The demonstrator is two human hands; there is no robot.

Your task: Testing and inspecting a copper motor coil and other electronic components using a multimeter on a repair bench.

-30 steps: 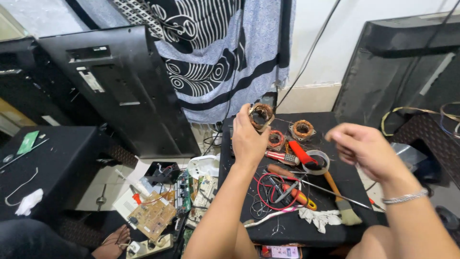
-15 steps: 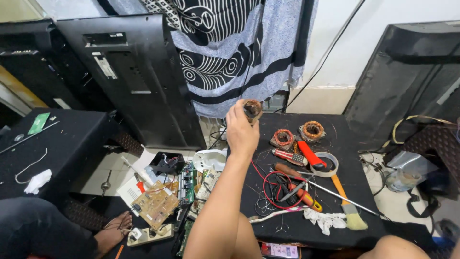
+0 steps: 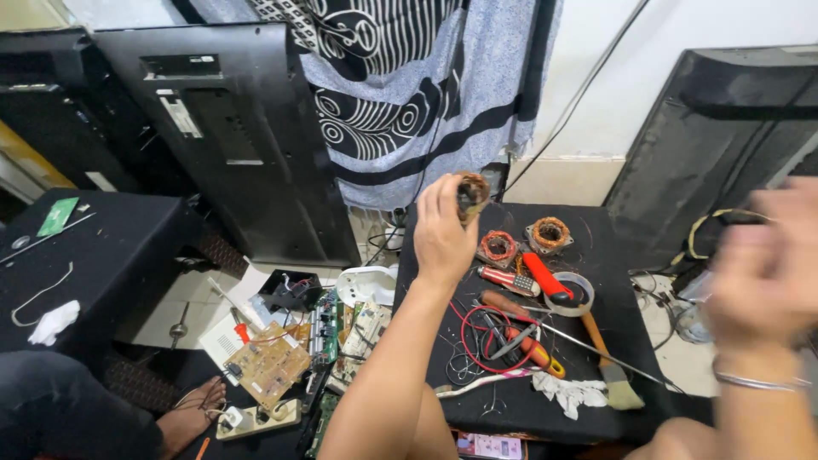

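My left hand (image 3: 443, 230) is raised over the black work table (image 3: 596, 255) and grips a small round motor coil with copper winding (image 3: 471, 192) between thumb and fingers. My right hand (image 3: 767, 273) is at the right edge of the view, blurred by motion, with a metal bangle on the wrist; whether it holds anything cannot be made out. Two more copper-wound coils (image 3: 498, 248) (image 3: 550, 232) lie on the table just right of my left hand.
On the table lie red-handled screwdrivers (image 3: 545, 277), a roll of tape (image 3: 569, 294), a paintbrush (image 3: 607, 366), red wire and a white rag (image 3: 569, 392). Circuit boards (image 3: 266, 362) litter the floor at left. Television back panels (image 3: 230, 128) lean on the wall.
My right hand, out of view half a second ago, has swung back in at the right edge, blurred. My left hand still holds the coil up.
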